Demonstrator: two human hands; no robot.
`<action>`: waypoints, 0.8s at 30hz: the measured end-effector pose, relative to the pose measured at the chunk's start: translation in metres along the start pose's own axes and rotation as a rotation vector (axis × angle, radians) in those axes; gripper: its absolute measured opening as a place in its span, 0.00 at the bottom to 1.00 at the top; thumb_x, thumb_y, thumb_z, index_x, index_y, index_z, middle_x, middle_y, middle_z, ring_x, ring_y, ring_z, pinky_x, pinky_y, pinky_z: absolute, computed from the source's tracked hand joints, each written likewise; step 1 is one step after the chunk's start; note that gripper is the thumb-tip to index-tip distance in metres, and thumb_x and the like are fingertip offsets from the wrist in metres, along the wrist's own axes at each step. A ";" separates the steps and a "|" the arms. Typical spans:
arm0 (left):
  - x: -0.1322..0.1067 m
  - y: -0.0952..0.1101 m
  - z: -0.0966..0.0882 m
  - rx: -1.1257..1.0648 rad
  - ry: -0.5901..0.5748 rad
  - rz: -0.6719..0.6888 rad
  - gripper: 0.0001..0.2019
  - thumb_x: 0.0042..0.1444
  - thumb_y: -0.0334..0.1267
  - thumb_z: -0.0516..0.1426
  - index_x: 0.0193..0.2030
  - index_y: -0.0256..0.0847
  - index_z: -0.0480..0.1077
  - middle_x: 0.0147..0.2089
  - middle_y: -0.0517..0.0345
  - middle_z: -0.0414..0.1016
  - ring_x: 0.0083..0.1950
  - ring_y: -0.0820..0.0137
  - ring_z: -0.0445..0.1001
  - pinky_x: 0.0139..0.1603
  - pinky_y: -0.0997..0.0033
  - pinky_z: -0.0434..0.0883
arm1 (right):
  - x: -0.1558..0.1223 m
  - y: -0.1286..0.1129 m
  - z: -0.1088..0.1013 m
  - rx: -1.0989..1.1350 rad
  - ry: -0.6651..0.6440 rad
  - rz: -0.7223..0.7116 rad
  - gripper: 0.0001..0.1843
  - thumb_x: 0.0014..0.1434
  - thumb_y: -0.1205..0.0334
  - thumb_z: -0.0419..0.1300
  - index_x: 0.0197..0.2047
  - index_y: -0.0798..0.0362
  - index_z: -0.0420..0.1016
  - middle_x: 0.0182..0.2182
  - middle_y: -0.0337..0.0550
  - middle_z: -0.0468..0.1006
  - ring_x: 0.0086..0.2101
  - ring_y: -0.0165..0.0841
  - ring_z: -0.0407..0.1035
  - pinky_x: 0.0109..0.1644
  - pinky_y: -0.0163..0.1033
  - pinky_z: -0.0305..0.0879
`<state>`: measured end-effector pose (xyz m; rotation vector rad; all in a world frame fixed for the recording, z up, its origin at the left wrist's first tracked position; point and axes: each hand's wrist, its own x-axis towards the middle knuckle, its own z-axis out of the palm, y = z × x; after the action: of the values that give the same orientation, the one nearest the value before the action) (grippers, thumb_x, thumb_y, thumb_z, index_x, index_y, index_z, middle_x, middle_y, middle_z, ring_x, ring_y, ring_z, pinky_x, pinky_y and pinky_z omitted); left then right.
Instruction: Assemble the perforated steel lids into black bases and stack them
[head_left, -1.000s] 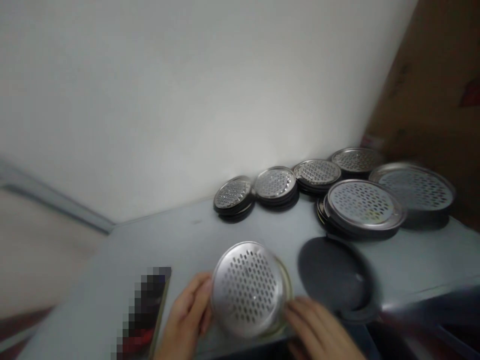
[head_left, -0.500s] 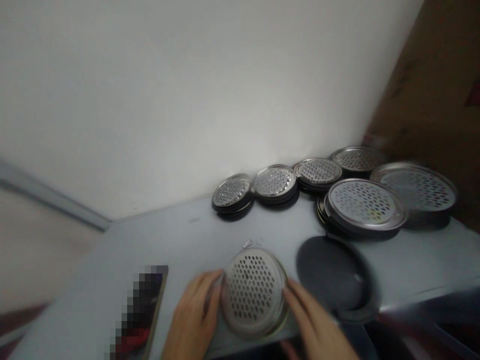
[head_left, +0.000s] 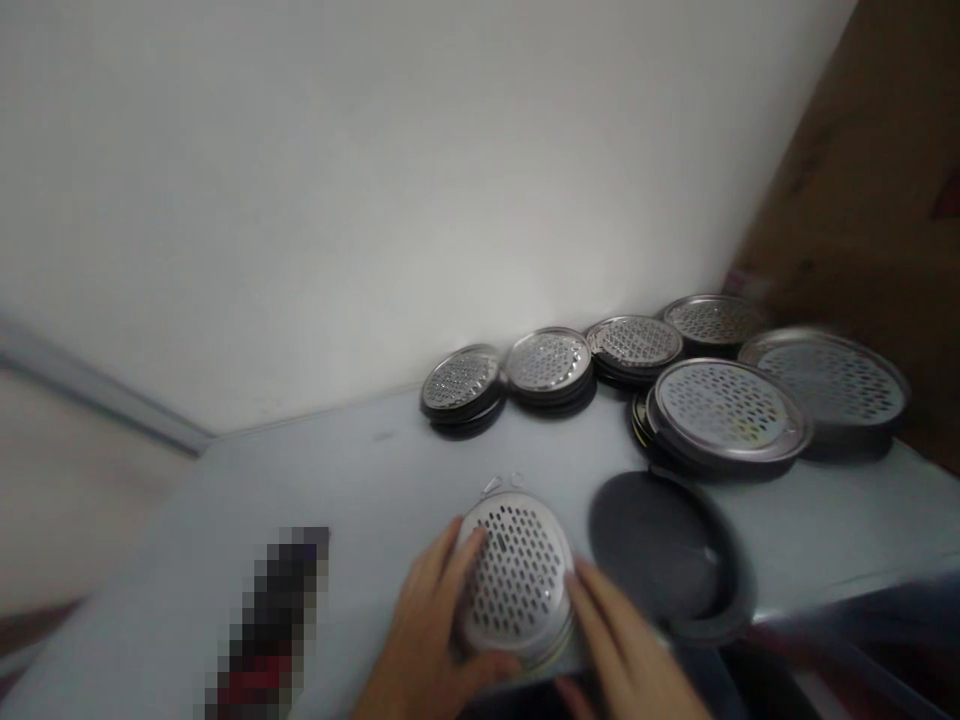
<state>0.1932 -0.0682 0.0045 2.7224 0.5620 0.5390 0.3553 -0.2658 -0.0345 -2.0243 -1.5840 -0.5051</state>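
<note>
Head view: The left hand (head_left: 431, 625), thumb and fingers standing apart, and the right hand (head_left: 626, 650), fingers pressing together, are clasping a perforated metal disc (head_left: 517, 570) at six o'clock; rim holds are probably suiting its light, stiff, slick build. A black dish (head_left: 652, 545) is crowding three o'clock; tabletop (head_left: 360, 480) room is stretching toward ten.

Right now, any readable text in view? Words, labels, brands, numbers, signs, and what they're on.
None readable.
Brown panel: faint dark marks and a red patch, too blurred to read.
Object at left: pixelated, can't tell.
Perforated metal disc, black round part: no lettering I can make out.
</note>
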 end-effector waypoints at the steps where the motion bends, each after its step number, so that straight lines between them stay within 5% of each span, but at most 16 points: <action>1: -0.002 -0.001 0.002 0.017 -0.003 0.028 0.52 0.47 0.68 0.64 0.74 0.47 0.54 0.71 0.37 0.61 0.66 0.45 0.68 0.60 0.45 0.72 | -0.001 0.000 0.000 0.014 -0.004 0.010 0.34 0.66 0.60 0.51 0.72 0.63 0.54 0.58 0.61 0.75 0.54 0.45 0.75 0.51 0.41 0.79; 11: -0.017 0.004 0.002 0.215 -0.011 0.118 0.59 0.39 0.71 0.65 0.75 0.45 0.53 0.72 0.37 0.57 0.66 0.43 0.66 0.60 0.49 0.70 | -0.003 0.003 -0.007 0.091 -0.020 -0.013 0.28 0.67 0.63 0.53 0.68 0.61 0.63 0.62 0.61 0.71 0.58 0.47 0.72 0.54 0.44 0.77; 19: -0.028 0.018 0.011 0.292 0.035 0.080 0.49 0.47 0.42 0.69 0.74 0.43 0.53 0.72 0.37 0.55 0.68 0.47 0.63 0.62 0.51 0.69 | -0.004 0.007 -0.016 0.077 -0.080 -0.066 0.25 0.68 0.61 0.53 0.65 0.62 0.66 0.63 0.63 0.70 0.60 0.49 0.70 0.55 0.46 0.77; 24: -0.037 0.022 0.020 0.334 0.041 0.033 0.47 0.48 0.38 0.67 0.74 0.42 0.53 0.74 0.37 0.52 0.69 0.44 0.62 0.63 0.48 0.68 | 0.005 0.005 -0.021 0.053 -0.085 -0.088 0.25 0.69 0.62 0.52 0.65 0.64 0.66 0.62 0.63 0.71 0.58 0.48 0.72 0.54 0.45 0.78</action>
<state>0.1771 -0.1081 -0.0159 3.0448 0.6722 0.5535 0.3614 -0.2758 -0.0157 -1.9674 -1.7246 -0.4098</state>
